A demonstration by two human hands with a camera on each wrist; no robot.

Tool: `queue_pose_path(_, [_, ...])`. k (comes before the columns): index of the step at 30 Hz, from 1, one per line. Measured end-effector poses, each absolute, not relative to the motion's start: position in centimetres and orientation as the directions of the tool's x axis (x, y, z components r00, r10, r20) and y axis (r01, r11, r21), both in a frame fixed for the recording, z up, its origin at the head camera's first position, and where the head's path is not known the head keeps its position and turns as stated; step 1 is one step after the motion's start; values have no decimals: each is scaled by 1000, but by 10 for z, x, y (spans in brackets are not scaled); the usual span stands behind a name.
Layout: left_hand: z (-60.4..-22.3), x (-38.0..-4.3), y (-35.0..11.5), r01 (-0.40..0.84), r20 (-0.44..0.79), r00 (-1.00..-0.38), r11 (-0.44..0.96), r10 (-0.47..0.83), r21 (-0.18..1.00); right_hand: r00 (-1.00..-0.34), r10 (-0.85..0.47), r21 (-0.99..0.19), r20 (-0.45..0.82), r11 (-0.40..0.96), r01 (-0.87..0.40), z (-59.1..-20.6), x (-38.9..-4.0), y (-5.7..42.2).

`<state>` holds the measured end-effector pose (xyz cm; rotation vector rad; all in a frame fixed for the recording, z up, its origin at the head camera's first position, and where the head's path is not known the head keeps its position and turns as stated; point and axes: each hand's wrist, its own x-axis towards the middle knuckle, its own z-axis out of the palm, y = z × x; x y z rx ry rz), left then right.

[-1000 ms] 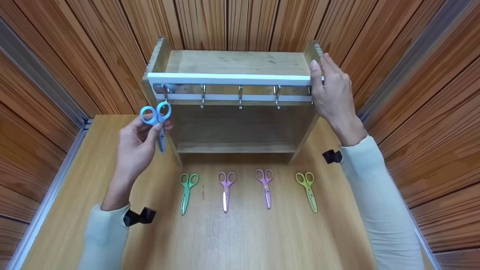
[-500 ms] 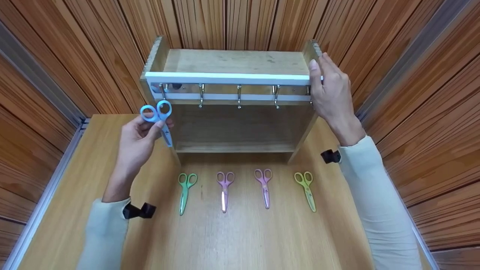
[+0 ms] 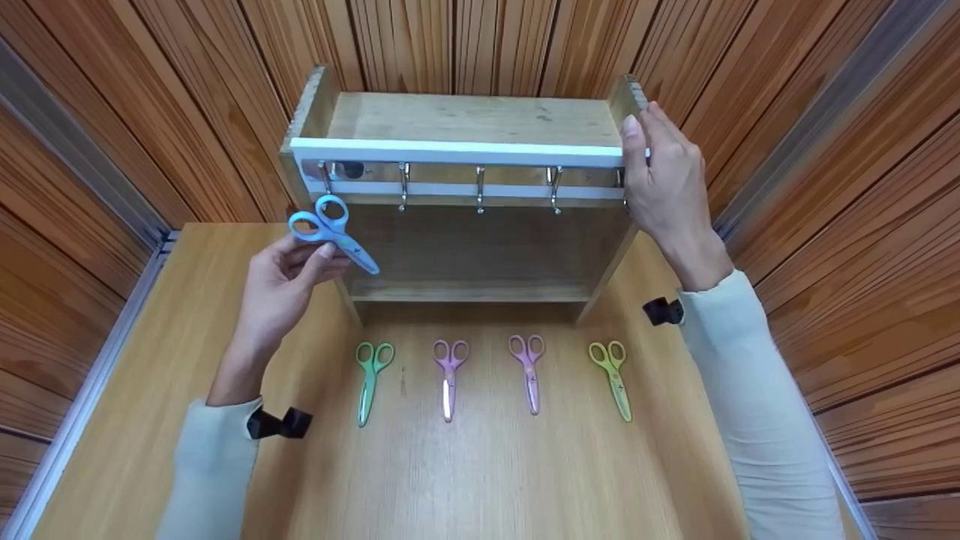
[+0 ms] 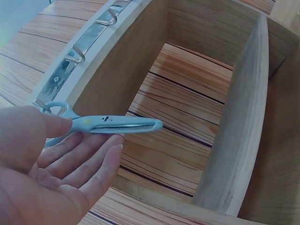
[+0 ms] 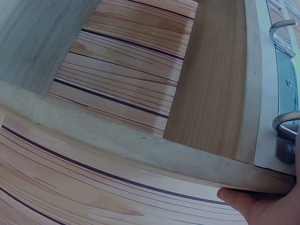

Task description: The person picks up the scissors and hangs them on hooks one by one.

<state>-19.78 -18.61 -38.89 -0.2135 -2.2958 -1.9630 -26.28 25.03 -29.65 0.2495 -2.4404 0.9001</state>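
Left hand [image 3: 281,289] pinches blue scissors [image 3: 354,247] where handles meet blade, thumb closed down on top. Scissors held up just below the end hook [image 3: 325,177] on the rack [image 3: 480,154], blade slanting down across the shelf's [image 3: 472,120] open lower bay. Right hand [image 3: 669,184] grips the shelf's right edge, thumb and fingers astride. Gaps between hooks. Green scissors [image 3: 367,386], two pink pairs [image 3: 449,375] and a yellow pair [image 3: 615,379] spaced along the table [image 3: 480,480] before the shelf. Left wrist view adds: fingers stretched beneath the blade; handle loop beside the end hook, contact uncertain. Right wrist view adds: fingertip at the panel's outer side.
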Motion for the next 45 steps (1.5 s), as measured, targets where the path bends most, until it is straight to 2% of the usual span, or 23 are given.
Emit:
queue_pose_path(14, [-408,-179,-191,109,97,-994,294,56,950,-852,12,-551,524,767,-328,-296,-262,250])
queue_pose_path(26, [-442,-169,-182,101,119,-993,540,1,836,-842,22,-559,538,757,-338,-295,-263,251])
queue_pose_path(36, [-468,-162,-175,50,29,-999,581,46,812,-843,22,-554,538,763,-333,-296,-262,249])
queue_pose_path(45, [-494,-158,-170,56,37,-998,670,42,740,-850,25,-564,525,759,-326,-297,-261,249])
